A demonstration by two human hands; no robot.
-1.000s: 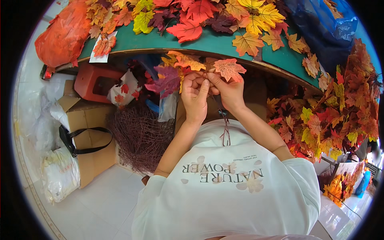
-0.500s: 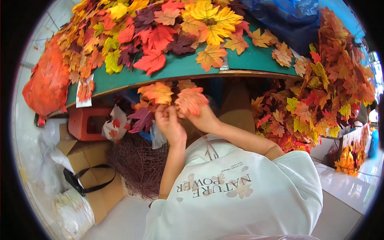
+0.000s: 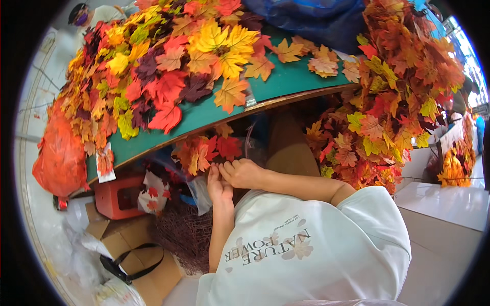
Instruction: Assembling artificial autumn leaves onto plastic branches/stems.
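Observation:
My left hand (image 3: pixel 220 186) and my right hand (image 3: pixel 243 173) meet just below the table's near edge, fingertips pinched together. From between them rises a spray of artificial maple leaves (image 3: pixel 199 157), orange and red, leaning toward the table. The stem is hidden by my fingers. My right hand lies over the top, its fingers curled; my left hand is upright, thumb and fingers pressed close. A mass of loose artificial maple leaves (image 3: pixel 168 84) in yellow, red, orange and purple covers much of the green table (image 3: pixel 199 113) beyond.
A tall heap of leaf sprays (image 3: pixel 388 122) stands to the right, with a dark blue plastic bag (image 3: pixel 306 18) at the back. An orange bag (image 3: pixel 58 155), a red plastic container (image 3: pixel 109 196), a cardboard box (image 3: pixel 153 273) and thin brown stems (image 3: pixel 186 237) lie left. A person (image 3: pixel 99 16) is far left.
The leaves at my hands have shifted: the orange leaf by my right fingers is gone from there, and red leaves now show above them. My right hand has curled; the view has swung right.

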